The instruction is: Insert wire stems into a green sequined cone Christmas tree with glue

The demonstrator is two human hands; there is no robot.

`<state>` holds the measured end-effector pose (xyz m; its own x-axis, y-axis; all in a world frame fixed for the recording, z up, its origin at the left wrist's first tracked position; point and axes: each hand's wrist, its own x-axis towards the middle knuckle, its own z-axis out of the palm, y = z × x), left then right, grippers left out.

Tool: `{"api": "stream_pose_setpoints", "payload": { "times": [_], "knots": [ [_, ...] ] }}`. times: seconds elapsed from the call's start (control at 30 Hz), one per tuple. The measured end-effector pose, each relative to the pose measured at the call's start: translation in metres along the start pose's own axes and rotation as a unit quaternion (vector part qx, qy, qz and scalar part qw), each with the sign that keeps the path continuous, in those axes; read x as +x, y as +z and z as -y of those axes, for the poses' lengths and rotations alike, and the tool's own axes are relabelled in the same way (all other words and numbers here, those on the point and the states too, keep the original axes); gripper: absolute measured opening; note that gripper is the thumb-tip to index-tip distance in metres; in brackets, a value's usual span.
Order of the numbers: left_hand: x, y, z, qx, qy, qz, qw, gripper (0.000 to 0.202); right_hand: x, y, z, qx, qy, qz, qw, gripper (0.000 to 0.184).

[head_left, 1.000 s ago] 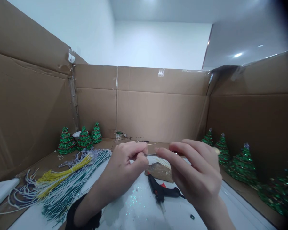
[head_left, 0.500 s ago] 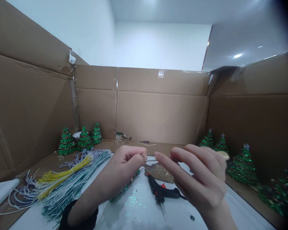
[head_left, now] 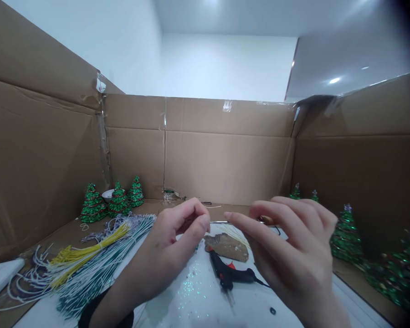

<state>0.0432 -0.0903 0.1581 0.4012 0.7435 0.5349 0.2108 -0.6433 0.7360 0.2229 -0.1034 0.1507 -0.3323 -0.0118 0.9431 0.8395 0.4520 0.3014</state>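
My left hand (head_left: 186, 237) is closed, its thumb and index finger pinched together. From its fingertips a thin wire-like piece (head_left: 220, 222) runs across to my right hand (head_left: 290, 246). The right fingers are bent around a small reddish-brown part (head_left: 265, 220), mostly hidden, with the index finger along the thin piece. Below the hands a black glue gun (head_left: 230, 273) with a red trigger lies on the white tabletop (head_left: 171, 305). Its tip rests by a flat brown slab (head_left: 227, 247). A bit of green beadwork shows beside my left hand, largely covered by it.
At left lie bundles of white-and-green strands (head_left: 89, 282) and yellow strands (head_left: 89, 250). Beaded green trees (head_left: 93, 205) stand at the back left, and more trees (head_left: 346, 237) at right. Cardboard walls (head_left: 225, 164) enclose the table. Glitter and a small dark ring (head_left: 272, 311) lie in front.
My right hand has moved to the right and slightly up, away from my left hand. The left hand has risen a little and its grip looks looser.
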Motion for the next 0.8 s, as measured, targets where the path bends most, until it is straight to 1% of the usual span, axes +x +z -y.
{"api": "stream_pose_setpoints", "payload": {
  "times": [0.1, 0.17, 0.23, 0.33, 0.47, 0.6, 0.7, 0.8],
  "knots": [
    [-0.001, 0.004, -0.002, 0.066, 0.036, -0.024, 0.997, 0.023, 0.002, 0.000, 0.006, 0.072, 0.029, 0.055, 0.996, 0.015],
    [-0.001, 0.006, -0.003, 0.105, 0.055, -0.034, 0.992, 0.022, 0.001, 0.000, 0.010, 0.149, 0.070, 0.096, 0.982, 0.015],
    [0.000, 0.007, -0.003, 0.132, 0.064, -0.039, 0.988, 0.022, 0.000, 0.000, 0.014, 0.231, 0.135, 0.140, 0.953, 0.014],
    [0.001, 0.006, -0.002, 0.159, 0.072, -0.042, 0.984, 0.023, -0.001, 0.002, 0.015, 0.321, 0.237, 0.192, 0.897, 0.015],
    [0.001, 0.007, 0.001, 0.178, 0.089, -0.038, 0.979, 0.023, 0.000, 0.007, 0.014, 0.376, 0.321, 0.204, 0.845, 0.022],
    [0.003, 0.007, 0.003, 0.193, 0.110, -0.045, 0.974, 0.022, 0.001, 0.011, 0.012, 0.431, 0.375, 0.204, 0.795, 0.025],
    [0.004, 0.006, 0.005, 0.198, 0.123, -0.048, 0.971, 0.022, 0.000, 0.014, 0.013, 0.459, 0.393, 0.197, 0.772, 0.026],
    [0.003, 0.005, 0.005, 0.204, 0.130, -0.051, 0.969, 0.022, 0.000, 0.015, 0.014, 0.472, 0.401, 0.192, 0.761, 0.026]
  ]
}}
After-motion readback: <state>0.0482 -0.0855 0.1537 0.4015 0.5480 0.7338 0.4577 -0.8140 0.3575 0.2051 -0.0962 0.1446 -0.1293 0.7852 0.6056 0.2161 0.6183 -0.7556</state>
